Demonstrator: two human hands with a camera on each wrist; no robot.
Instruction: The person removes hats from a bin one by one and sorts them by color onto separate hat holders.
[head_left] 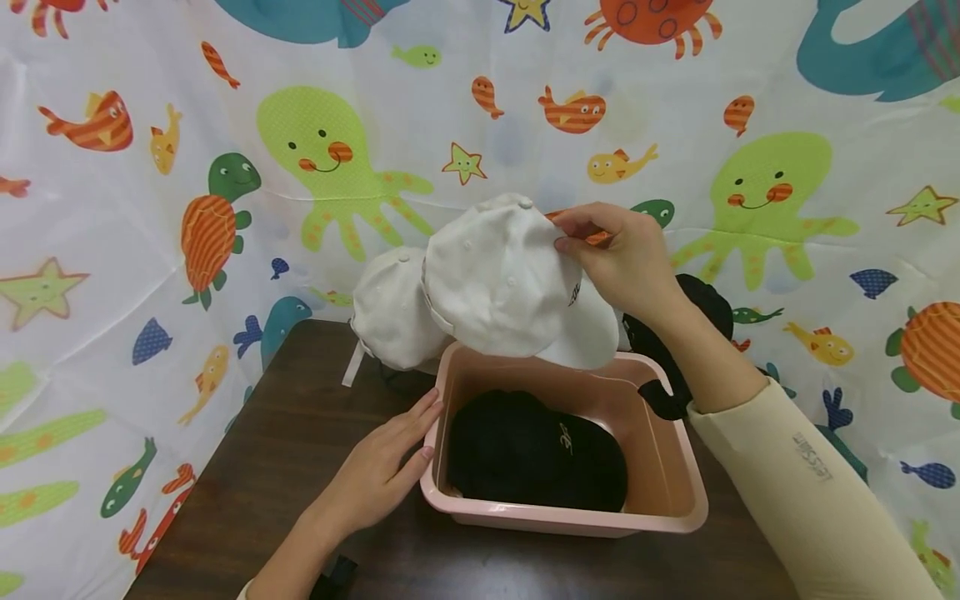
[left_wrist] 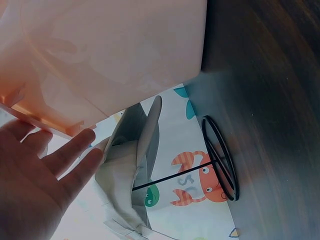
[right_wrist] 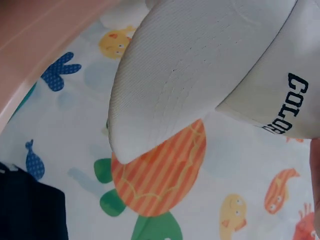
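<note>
My right hand (head_left: 630,258) pinches a white baseball cap (head_left: 498,283) high on its front, with thumb and fingertips. The cap hangs above the back rim of a pink plastic bin (head_left: 566,523), brim pointing right and down. In the right wrist view its brim (right_wrist: 185,75) and dark lettering on the front show. A black cap (head_left: 517,450) with small gold stitching lies inside the bin. My left hand (head_left: 386,467) has its fingers straight, fingertips touching the bin's left rim. The left wrist view shows those fingers (left_wrist: 70,155) against the rim.
Behind the bin at left, a second white cap (head_left: 397,312) sits on a black wire stand (left_wrist: 220,157) with a round base. Another black cap (head_left: 708,304) is at the back right, partly behind my right forearm. A patterned curtain (head_left: 510,158) hangs behind the dark wooden table (head_left: 300,433).
</note>
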